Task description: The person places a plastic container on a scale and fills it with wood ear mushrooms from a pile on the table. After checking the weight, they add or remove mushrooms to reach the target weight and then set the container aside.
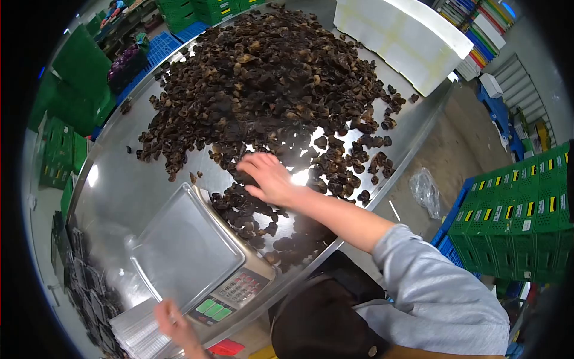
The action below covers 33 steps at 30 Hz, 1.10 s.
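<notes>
A large heap of dark brown, wrinkled mushroom-like pieces [257, 84] covers the far part of a shiny metal table [119, 161]. My right hand [269, 179] reaches over loose pieces at the heap's near edge, its fingers apart and pointing left; nothing shows in it. Left of it stands a scale with a bare metal pan [191, 239] and a keypad with green displays. Near the scale's front left corner, my left hand [173, 323] is blurred, beside a stack of clear plastic trays [137, 335]. Whether it holds anything is hard to make out.
A white foam box [406, 42] stands at the table's far right. Green crates [514, 209] are stacked on the right, with more green crates [60, 149] at the left. A clear plastic bag [424, 191] lies on the floor. A dark cap [323, 326] shows at the bottom.
</notes>
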{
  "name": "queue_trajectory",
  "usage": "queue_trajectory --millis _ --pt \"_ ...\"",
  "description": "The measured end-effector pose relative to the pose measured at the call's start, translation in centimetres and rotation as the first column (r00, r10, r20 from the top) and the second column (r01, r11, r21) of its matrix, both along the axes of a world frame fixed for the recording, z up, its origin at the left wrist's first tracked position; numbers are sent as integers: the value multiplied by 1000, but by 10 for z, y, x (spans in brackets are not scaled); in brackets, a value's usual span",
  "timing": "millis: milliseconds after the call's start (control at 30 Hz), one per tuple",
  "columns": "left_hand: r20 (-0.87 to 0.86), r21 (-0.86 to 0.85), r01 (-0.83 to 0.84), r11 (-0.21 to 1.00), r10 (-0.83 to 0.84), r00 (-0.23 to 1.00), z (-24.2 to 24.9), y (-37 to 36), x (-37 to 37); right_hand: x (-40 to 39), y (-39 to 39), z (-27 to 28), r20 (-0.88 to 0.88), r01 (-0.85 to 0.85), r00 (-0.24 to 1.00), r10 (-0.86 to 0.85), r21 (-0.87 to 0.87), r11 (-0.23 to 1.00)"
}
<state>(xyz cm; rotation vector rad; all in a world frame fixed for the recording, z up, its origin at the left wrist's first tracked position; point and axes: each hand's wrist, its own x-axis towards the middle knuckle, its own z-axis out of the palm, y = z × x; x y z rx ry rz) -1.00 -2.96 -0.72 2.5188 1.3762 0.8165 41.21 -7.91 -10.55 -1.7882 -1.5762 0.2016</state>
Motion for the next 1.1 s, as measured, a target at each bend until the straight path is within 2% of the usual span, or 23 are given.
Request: queue_trajectory --millis 33,67,100,133,200,267,300,333,433,500,533,600,633,667,700,733,800,867,933,967,1000,1067,1100 --pt "-61 -122 36 992 -44 997 -15 -1 13 -2 10 -8 -4 7 1000 -7 1 1000" --pt "-115 -244 64 968 -95 989 -25 -1 24 -1 19 -23 106 125 986 -125 10 992" --pt "-116 -245 70 967 -101 988 -24 -6 38 3 21 -33 214 240 947 -240 28 970" --pt "-141 -187 120 975 -148 979 -23 -13 52 4 14 -44 203 211 962 -182 -130 969" --pt "-172 -138 168 976 -191 966 -20 -33 74 1 -8 -41 65 109 993 -101 -122 987" --pt "-17 -4 210 978 -210 978 -17 -57 93 -10 -41 -32 -6 54 999 -54 -22 998" --pt "42 -28 330 943 -329 943 -18 -67 101 -17 -57 -32 51 11 999 -14 63 998" --pt "95 -85 418 905 -410 907 -21 -77 114 -24 -72 -34 73 -50 996 49 15 999" --pt "194 -218 624 750 -593 781 -30 -87 177 -28 -106 -31 39 -145 989 145 19 989" --pt "184 -330 570 753 -541 821 -52 -88 206 -10 -121 -12 2 -217 976 217 40 975" --pt "136 -444 492 749 -486 863 -59 -87 218 11 -129 -1 32 -147 989 147 -20 989" --pt "-26 -492 381 783 -451 892 -74 -78 232 65 -137 7 149 170 979 -142 -192 967" --pt "-28 -493 373 786 -443 896 -81 -75 239 90 -140 16 150 337 939 -311 -204 919" --pt "-105 -503 286 816 -386 916 -86 -72 244 125 -147 2 285 412 901 -328 -325 851" --pt "-183 -506 199 839 -329 926 -89 -69 249 143 -152 -5 277 458 887 -369 -425 781" --pt "-187 -507 193 840 -326 927 -89 -66 254 154 -152 -10 181 388 918 -352 -586 711" --pt "-232 -565 152 811 -334 914 -90 -61 267 140 -142 -5 121 199 980 -158 -649 734" --pt "-194 -554 198 809 -357 914 -100 -62 274 95 -132 -2 20 63 998 -65 -637 769" --pt "-116 -630 211 747 -359 926 -105 -68 287 54 -121 -4 -86 -52 996 6 -541 839" --pt "2 -610 286 739 -359 933 -109 -72 293 36 -115 -17 -104 -59 994 14 -439 896" --pt "54 -602 289 745 -323 945 -115 -76 300 24 -104 -13 -225 -111 974 15 -421 900" --pt "463 -647 404 647 -88 882 -134 -67 309 20 -86 -24 -392 -146 919 44 -233 962" --pt "533 -730 423 537 58 844 -132 -62 307 19 -82 -26 -392 -162 918 62 -226 960"
